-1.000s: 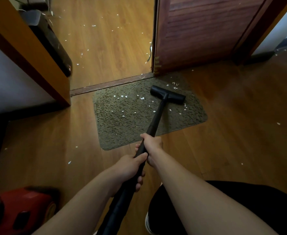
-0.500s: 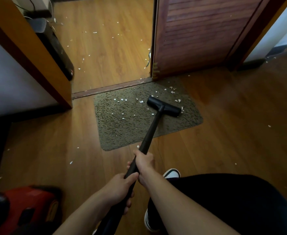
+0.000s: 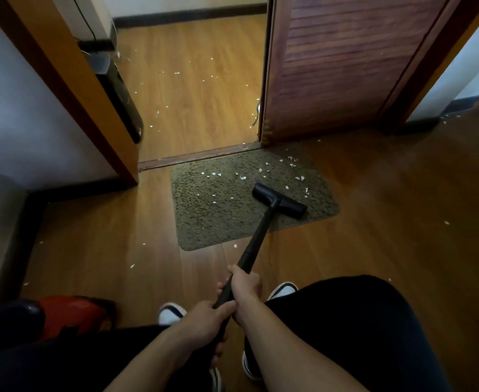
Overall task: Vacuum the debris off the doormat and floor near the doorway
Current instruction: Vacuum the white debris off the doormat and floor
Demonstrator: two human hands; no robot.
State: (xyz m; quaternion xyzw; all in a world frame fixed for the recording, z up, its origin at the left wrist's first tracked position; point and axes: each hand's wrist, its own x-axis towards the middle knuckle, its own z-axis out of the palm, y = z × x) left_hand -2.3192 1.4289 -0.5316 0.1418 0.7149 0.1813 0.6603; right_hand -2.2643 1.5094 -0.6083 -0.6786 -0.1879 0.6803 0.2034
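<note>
Clamping the wand, left hand and right hand hold its nozzle near the doormat's right edge, bare floor beyond.

Nozzle on doormat, debris scattered — wood floor

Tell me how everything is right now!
door: open.
doormat: flat, dotted with white bits.
vacuum head: resting on the doormat.
wand: tilted.
left hand: grips the wand.
right hand: grips the wand, farther down.
red vacuum body: on the floor.
</note>
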